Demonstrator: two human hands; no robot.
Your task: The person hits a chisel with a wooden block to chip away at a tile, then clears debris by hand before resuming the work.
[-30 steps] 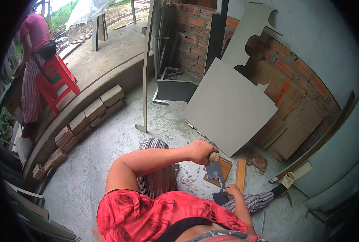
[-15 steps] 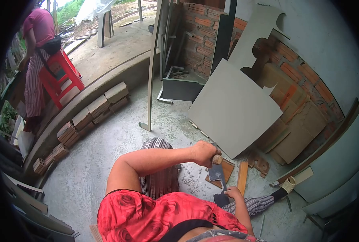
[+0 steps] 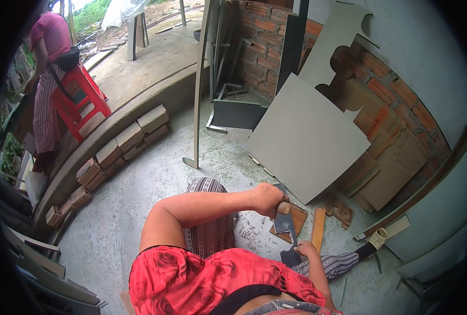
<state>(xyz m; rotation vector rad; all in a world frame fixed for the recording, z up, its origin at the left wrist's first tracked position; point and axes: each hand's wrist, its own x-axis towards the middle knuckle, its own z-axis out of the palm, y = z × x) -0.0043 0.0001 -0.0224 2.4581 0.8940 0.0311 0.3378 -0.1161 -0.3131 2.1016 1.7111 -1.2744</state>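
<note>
My left hand (image 3: pixel 267 200) is closed round a tool with a thick, round wooden handle (image 3: pixel 284 208). Its working end is hidden behind the hand and handle, so I cannot tell its kind. Under it lies a dark grey, flat board piece (image 3: pixel 284 224) with a curved, cut-out edge. My right hand (image 3: pixel 306 249) grips this piece lower down, at its narrow part. A brown wooden board (image 3: pixel 297 218) lies on the floor beneath the piece. Pale chips (image 3: pixel 252 228) are scattered on the floor beside it.
A yellowish wood strip (image 3: pixel 318 228) and a brown cut-out offcut (image 3: pixel 341 212) lie to the right. A large grey panel (image 3: pixel 309 139) leans ahead. Bricks (image 3: pixel 107 153) line the low ledge at left. Beyond it, another person (image 3: pixel 52 39) stands by a red stool (image 3: pixel 84 100).
The whole view has shifted slightly. Both hands keep their holds on the tool and the grey board piece, in nearly the same positions.
</note>
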